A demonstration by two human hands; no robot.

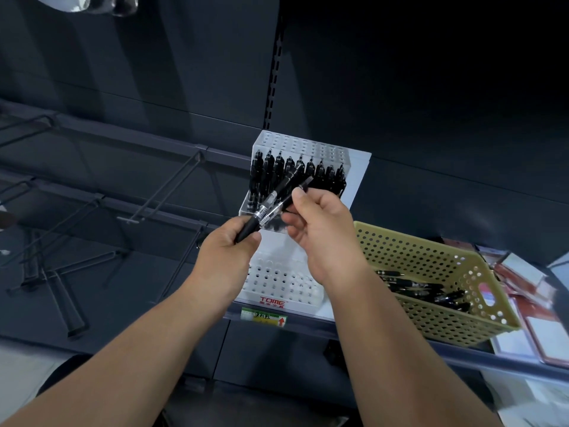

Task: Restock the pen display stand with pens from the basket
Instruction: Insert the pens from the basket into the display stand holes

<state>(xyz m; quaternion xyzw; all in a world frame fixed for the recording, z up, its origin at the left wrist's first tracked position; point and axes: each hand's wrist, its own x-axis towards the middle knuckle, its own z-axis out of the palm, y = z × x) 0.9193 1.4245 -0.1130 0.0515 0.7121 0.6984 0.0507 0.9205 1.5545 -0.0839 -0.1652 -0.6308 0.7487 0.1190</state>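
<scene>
metal shelf (292, 331); left hand (228, 252) grips clear-barrelled pens (271, 208)

The left hand (228, 251) and right hand (320, 229) cover the middle tiers of the pen display stand (357, 180), so how full those rows are cannot be told. The lower ends of the two pens (277, 201) vanish inside the left hand. Right of the stand, the right forearm hides the basket's (431, 257) left corner. Further right of the stand, red-edged flat items (542, 334) are blurred and cut by the frame edge. Just below the stand, the shelf label's (264, 317) writing is too small to read.
</scene>
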